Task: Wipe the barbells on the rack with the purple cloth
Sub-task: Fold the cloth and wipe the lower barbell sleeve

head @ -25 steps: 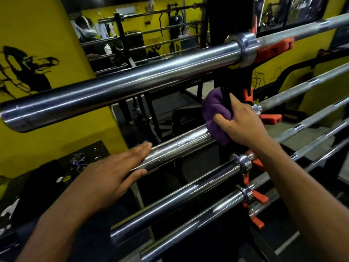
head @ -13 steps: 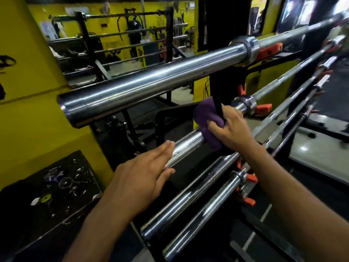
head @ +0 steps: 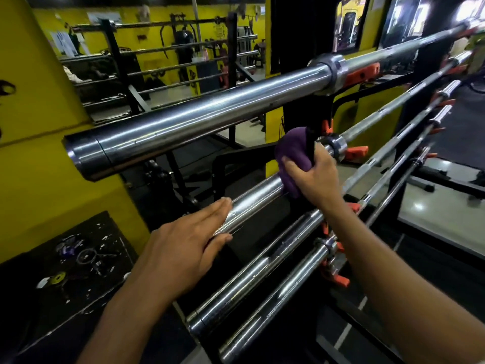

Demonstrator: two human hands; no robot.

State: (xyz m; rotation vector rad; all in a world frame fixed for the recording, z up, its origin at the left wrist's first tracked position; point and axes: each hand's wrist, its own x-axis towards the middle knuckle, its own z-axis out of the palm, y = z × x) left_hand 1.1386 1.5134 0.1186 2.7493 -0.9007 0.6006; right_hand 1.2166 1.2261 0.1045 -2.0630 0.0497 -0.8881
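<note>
Gripping the purple cloth (head: pixel 291 156), the right hand (head: pixel 315 177) curls its fingers round it and holds it wrapped over the second barbell (head: pixel 257 200) on the rack (head: pixel 296 56), close to that bar's collar (head: pixel 334 145). The left hand (head: pixel 183 248) lies flat with straight fingers held together, resting on the near end of the same bar's sleeve. A thicker barbell (head: pixel 210 119) runs across just above, and two more bars (head: pixel 252 282) lie below on orange hooks (head: pixel 338 279). A yellow wall (head: pixel 39 127) stands at the left.
</note>
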